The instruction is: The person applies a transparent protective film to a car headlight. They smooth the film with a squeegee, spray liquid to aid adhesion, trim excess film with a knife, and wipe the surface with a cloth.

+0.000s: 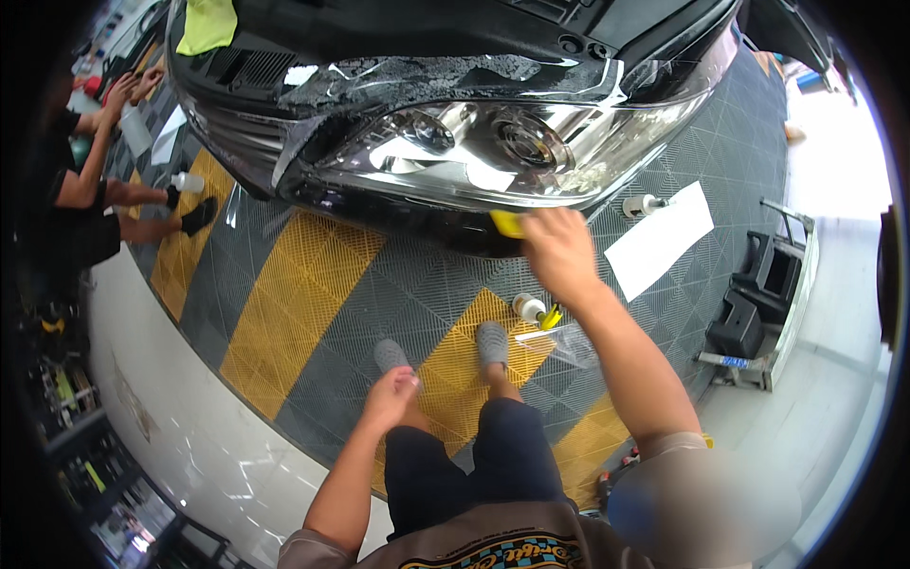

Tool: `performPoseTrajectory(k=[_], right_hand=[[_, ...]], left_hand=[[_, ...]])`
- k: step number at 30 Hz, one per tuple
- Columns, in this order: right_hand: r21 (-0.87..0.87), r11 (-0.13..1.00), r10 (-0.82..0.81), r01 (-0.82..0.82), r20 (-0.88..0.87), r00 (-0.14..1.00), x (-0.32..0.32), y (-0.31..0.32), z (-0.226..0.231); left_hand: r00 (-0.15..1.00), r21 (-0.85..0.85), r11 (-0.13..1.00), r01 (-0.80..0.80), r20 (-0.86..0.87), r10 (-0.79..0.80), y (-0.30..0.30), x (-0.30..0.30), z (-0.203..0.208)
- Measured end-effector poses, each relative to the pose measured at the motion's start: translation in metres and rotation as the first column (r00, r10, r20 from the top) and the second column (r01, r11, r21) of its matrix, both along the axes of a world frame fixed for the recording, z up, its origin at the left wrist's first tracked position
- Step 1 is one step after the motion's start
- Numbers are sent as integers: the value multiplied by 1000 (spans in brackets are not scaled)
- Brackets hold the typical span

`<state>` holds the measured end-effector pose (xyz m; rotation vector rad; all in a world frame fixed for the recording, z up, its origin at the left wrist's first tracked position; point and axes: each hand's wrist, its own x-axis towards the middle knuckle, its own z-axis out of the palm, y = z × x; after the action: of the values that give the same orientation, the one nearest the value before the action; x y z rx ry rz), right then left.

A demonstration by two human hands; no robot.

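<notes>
A dark car's headlight lies ahead of me, with the black bumper below it. My right hand reaches out to the bumper just under the headlight. Its fingers are closed on a flat yellow squeegee, which is at the bumper's surface. Lower and nearer, my left hand hangs in front of my legs with its fingers curled in; anything in them is hidden. Wet-looking clear film lies along the hood's front edge.
A spray bottle with a yellow head lies by my right foot. Another bottle lies beside a white sheet. A metal-framed stand holds black parts at right. A co-worker is at far left; a lime cloth is on the car.
</notes>
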<state>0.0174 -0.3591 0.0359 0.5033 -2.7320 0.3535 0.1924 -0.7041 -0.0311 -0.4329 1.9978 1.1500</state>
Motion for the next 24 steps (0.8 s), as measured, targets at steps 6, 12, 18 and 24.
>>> performPoseTrajectory(k=[6,12,18,24], right_hand=[[-895,239,-666,377,131,735,-7,59,-17],[-681,486,-799,547,-93,594,-41,-167,-71],[-827,418,-426,376,187,885,-25,-249,-56],[-829,-156,-652,537,495,575,27,-119,-43]], left_hand=[[997,-72,995,67,42,-65,-115,14,-39],[984,-211,976,-44,158,78,-247,30,-45],[996,-165,982,88,5,-88,-255,-30,-20],[987,-114,980,163,12,-163,-193,-88,-1]])
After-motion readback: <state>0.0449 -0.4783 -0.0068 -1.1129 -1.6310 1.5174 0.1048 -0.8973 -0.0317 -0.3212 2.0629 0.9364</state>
